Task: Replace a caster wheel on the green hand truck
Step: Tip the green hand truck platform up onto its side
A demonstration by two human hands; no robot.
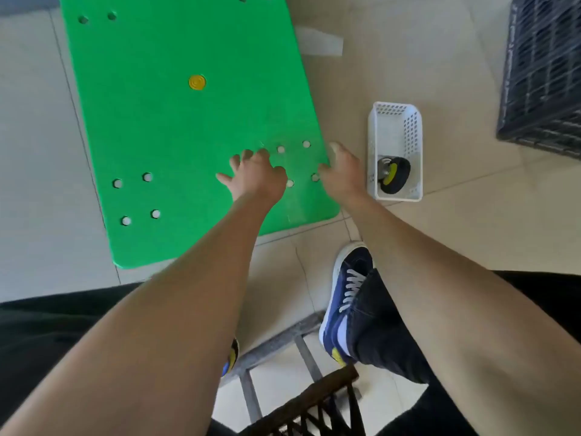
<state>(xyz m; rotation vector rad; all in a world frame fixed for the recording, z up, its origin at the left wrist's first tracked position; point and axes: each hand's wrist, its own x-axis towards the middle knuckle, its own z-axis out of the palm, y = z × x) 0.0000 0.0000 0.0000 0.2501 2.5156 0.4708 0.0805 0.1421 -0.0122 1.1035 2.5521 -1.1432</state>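
- On the tiled floor (37, 127) at the left, the green board (176, 127) of the hand truck lies flat, its near corner toward the person.
- Toward its near left side, four holes (136, 198) form a rough square, each showing something pale inside.
- Near the middle of the board sits a small yellow disc (197, 82).
- The left hand (256, 176) rests on the green board with its fingers spread and nearly straight, pressing down and gripping nothing.
- Just to its right, another group of four holes (280, 149) lies between the two hands.
- The right hand (341, 173) is at the board's right edge, thumb up and fingers bent over the rim; whether it truly clamps the edge I cannot tell.
- Beside that hand, just off the board, a white basket (405, 121) stands on the floor.
- In the near end of the basket lies a caster wheel (394, 174), black tyre with a yellow hub.
- Lower down, a blue shoe (345, 297) is planted on the tiles.
- At the far right, a dark crate (544, 73) stands well apart from the basket.
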